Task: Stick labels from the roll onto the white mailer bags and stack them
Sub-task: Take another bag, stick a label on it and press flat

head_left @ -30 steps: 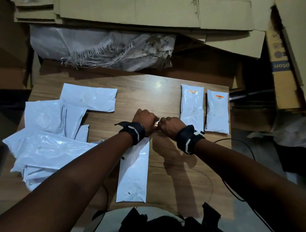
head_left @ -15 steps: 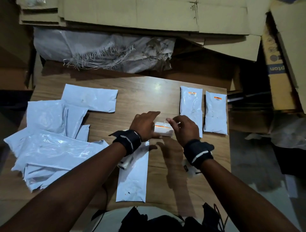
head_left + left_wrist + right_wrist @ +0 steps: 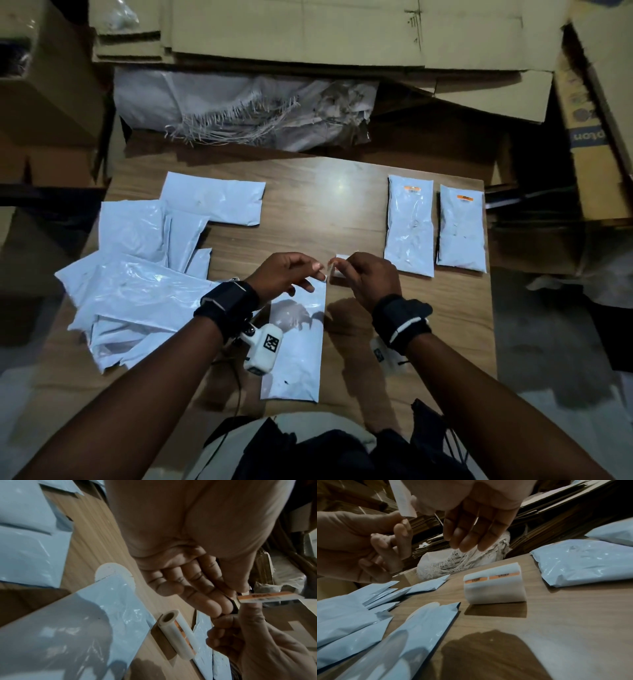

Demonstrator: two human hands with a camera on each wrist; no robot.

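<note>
A small white label with an orange stripe (image 3: 267,597) is held in the air between both hands. My left hand (image 3: 308,270) pinches one end with thumb and forefinger, its other fingers loosely spread. My right hand (image 3: 346,274) pinches the other end (image 3: 404,503). The label roll (image 3: 494,586) lies on the table just beyond the hands, mostly hidden in the head view (image 3: 342,256). A flat white mailer bag (image 3: 294,342) lies lengthwise under the hands. Two filled bags with orange labels (image 3: 409,226) (image 3: 460,229) lie side by side at the right.
A loose pile of empty white mailer bags (image 3: 137,274) covers the table's left half. Flattened cardboard (image 3: 308,31) and a frayed woven sack (image 3: 239,106) sit behind the wooden table (image 3: 342,205). A carton (image 3: 589,130) stands at the right.
Both hands have lifted off the roll and come nearer to me, now holding a label between them. The roll stays on the table.
</note>
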